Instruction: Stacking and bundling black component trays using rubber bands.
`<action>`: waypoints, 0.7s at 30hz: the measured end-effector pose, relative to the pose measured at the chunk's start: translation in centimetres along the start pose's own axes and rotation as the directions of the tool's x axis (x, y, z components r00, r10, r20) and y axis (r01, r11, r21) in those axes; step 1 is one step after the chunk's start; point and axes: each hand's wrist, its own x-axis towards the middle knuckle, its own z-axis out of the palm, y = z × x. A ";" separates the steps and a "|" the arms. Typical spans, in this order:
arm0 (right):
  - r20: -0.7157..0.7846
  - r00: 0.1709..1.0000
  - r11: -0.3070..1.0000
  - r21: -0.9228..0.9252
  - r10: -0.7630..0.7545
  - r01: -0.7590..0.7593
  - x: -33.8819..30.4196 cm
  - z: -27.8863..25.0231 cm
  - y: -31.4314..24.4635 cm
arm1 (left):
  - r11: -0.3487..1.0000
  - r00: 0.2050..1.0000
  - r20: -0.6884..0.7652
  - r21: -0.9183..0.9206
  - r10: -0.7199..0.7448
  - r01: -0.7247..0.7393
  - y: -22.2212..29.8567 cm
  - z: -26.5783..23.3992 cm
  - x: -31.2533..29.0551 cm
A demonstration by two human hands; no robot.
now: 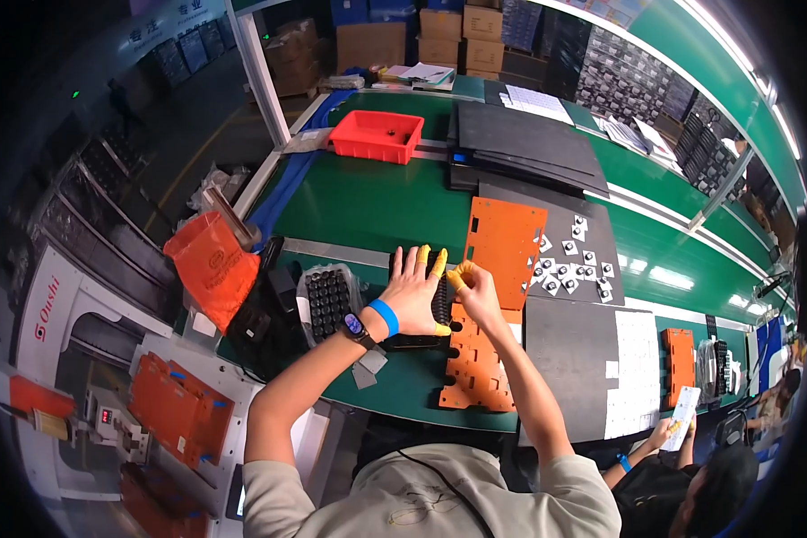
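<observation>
My left hand [411, 303] lies spread over a black ridged part [441, 305], with yellow covers on several fingertips. It presses on top and grips nothing. To its right my right hand [478, 292] has thumb and finger pinched together beside the ridged part; whatever sits in the pinch is too small to make out. Under and beyond that hand lies a flat orange panel with cutouts [508, 235]. A second orange piece [480, 363] with notched edges extends toward me. Left of my left hand, a tray of round black parts [329, 303] rests in clear plastic.
Small white pieces with black knobs [568, 276] lie on a dark mat at right. A red bin [377, 134] and stacked black sheets [524, 143] stand farther back. An orange bag [211, 269] hangs at left. Another person's hands [668, 435] hold a white strip at lower right.
</observation>
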 end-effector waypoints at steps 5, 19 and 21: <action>0.410 0.912 0.940 0.299 0.027 -0.162 3.4 -3.2 -1.0 | 1.000 0.999 0.044 0.010 -0.026 0.026 0.0 0.1 -0.3; 0.334 0.906 0.900 -0.423 0.262 -0.104 15.1 3.5 -4.2 | 0.997 0.996 -0.053 -0.030 0.070 -0.072 0.4 -0.2 -0.1; 0.474 0.798 0.790 -0.613 0.372 -0.004 16.0 5.4 -6.2 | 0.998 0.996 -0.058 0.001 0.070 -0.070 -0.3 0.3 -0.3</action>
